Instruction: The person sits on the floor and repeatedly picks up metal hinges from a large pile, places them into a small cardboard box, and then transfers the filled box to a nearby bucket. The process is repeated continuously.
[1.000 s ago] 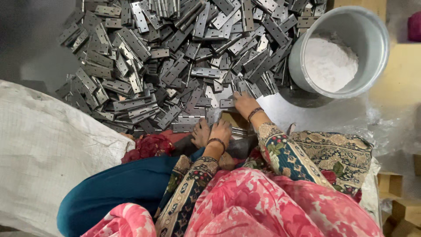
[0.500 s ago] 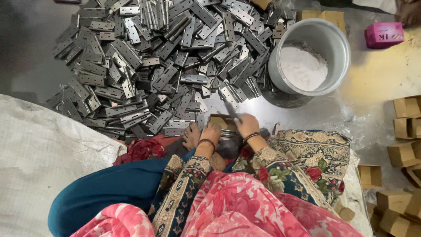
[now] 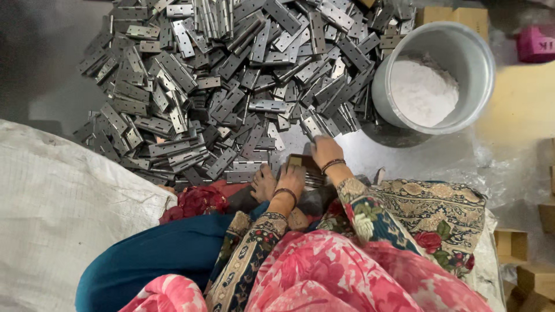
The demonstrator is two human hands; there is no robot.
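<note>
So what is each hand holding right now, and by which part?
The right hand pinches a hinge by its near end. The left hand rests on a small stack; its grip is hidden.

- The left hand (image 3: 291, 178) and right hand (image 3: 325, 151) each show a dark bangle at the wrist.
- Patterned sleeves (image 3: 364, 214) carry floral print with ornate cuffs.
- A pink flowered garment (image 3: 324, 271) covers the lap.
- The trousers (image 3: 150, 254) are teal.

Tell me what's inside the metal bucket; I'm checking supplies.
The metal bucket holds a mound of white powder against its left side. Anything beneath the powder is covered.
</note>
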